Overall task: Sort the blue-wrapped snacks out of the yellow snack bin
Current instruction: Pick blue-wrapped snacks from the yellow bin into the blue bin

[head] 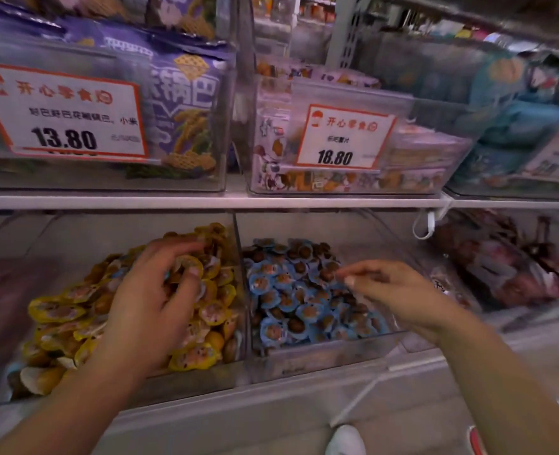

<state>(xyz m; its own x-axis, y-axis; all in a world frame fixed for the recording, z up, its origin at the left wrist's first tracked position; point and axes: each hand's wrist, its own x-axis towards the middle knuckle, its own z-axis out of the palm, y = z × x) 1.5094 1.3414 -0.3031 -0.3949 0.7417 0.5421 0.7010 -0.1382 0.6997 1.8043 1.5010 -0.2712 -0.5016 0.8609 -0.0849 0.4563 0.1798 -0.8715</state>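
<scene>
The yellow snack bin [238,244] on the lower shelf holds a heap of yellow-wrapped snacks [58,310]. My left hand [153,300] is down in this heap with its fingers and thumb curled round snacks. A sliver of a blue-wrapped snack [166,276] shows under those fingers. Right beside it, a clear bin [320,359] is filled with blue-wrapped snacks [291,307]. My right hand [389,290] hovers over that blue pile, fingers stretched left with thumb and fingertips close together. Nothing shows between them.
A clear divider wall separates the two bins. To the right is a bin of dark red packets [508,267]. The upper shelf [205,201] carries clear bins with price tags 13.80 [64,110] and 18.80 [343,139]. A white shoe [345,440] shows on the floor below.
</scene>
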